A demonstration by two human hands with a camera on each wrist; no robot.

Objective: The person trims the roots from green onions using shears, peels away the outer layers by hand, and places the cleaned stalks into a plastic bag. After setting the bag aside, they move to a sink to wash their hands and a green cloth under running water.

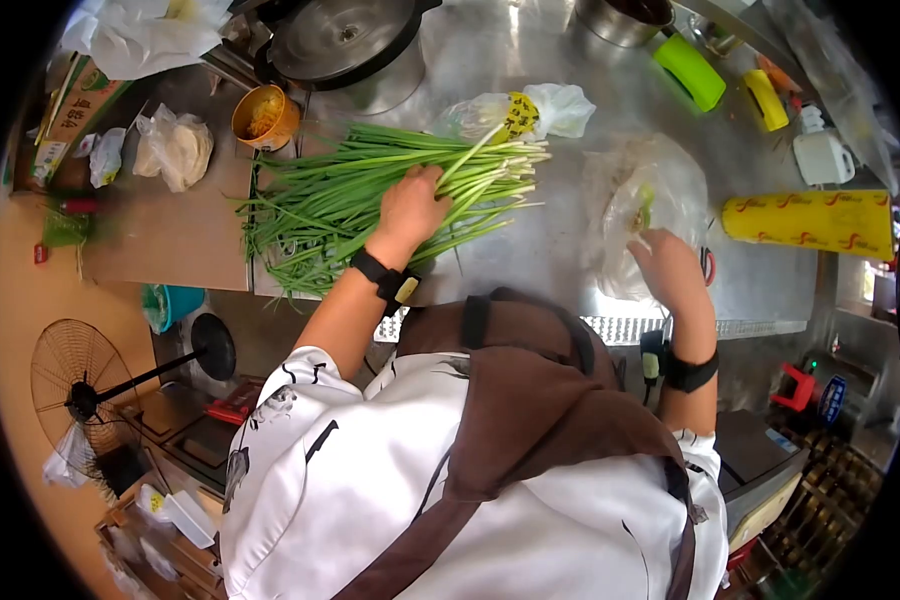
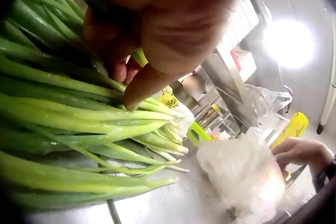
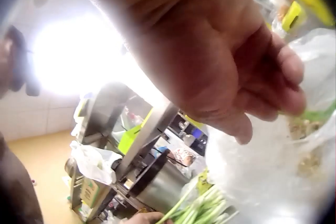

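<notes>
Of hands, two. With the left hand [image 1: 410,210], pinching pale green stalks between thumb and bent fingers, over one large pile of green onions [image 1: 310,190]; too many stalks to count with certainty. Of the right hand [image 1: 675,275], fingers loosely bent and thumb apart, nothing visibly gripped; just above one clear plastic bag [image 1: 675,185], with one small green piece [image 1: 646,205] and brownish bits near the fingertips. Whether touching the bag, cannot tell.

Lying on the metal counter [image 1: 555,240], to the left of the clear bag, the green onions, with leaves toward the left and pale root ends toward the right. Just behind the root ends, one bag with a yellow label [image 1: 562,112]. Farther back, one large pot [image 1: 398,85] with one dark-rimmed lid [image 1: 335,38], one orange bowl [image 1: 270,140] with orange shreds inside, and one metal bowl [image 1: 615,30]. At far left, one bag with pale contents [image 1: 175,150]. To the right, one yellow roll [image 1: 805,220] and one white jug [image 1: 822,160]. Shiny and grey, the counter surface; in the room, one standing fan [image 1: 82,400] on the left, near one blue bucket [image 1: 180,305], and a tan floor [image 1: 18,300].
</notes>
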